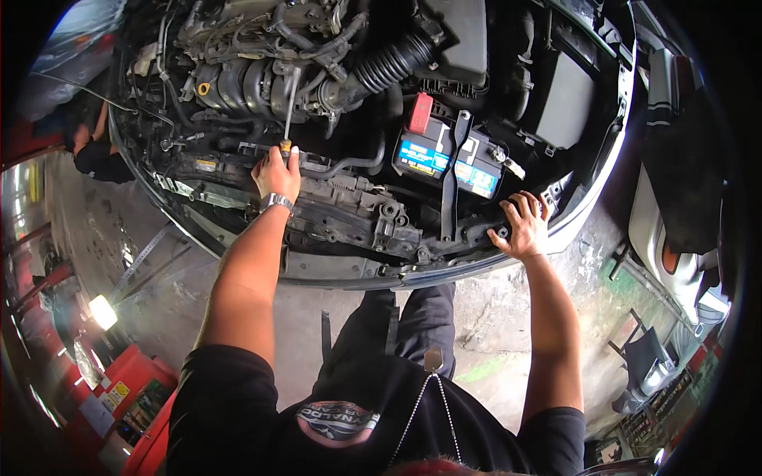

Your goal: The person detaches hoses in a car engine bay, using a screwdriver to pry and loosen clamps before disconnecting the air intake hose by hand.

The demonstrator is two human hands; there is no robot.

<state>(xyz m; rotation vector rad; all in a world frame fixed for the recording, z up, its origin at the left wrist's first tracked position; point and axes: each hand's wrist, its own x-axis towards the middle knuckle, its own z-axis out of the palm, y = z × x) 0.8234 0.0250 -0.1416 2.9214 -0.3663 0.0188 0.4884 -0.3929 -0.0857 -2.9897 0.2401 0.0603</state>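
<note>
I lean over an open car engine bay. My left hand (277, 174), with a metal watch on the wrist, grips the handle of a long screwdriver (290, 103) whose shaft points up into the engine near the intake manifold (238, 86). My right hand (523, 226) rests with fingers spread on the front edge of the car's body (476, 266), just right of the black battery (449, 157) with its red terminal cap (420, 113). It holds nothing.
A ribbed black air hose (390, 63) and an air box (460, 32) sit above the battery. Another person (95, 151) crouches at the car's left side. A red tool cabinet (131, 397) stands lower left, and a second vehicle (675, 198) is parked to the right.
</note>
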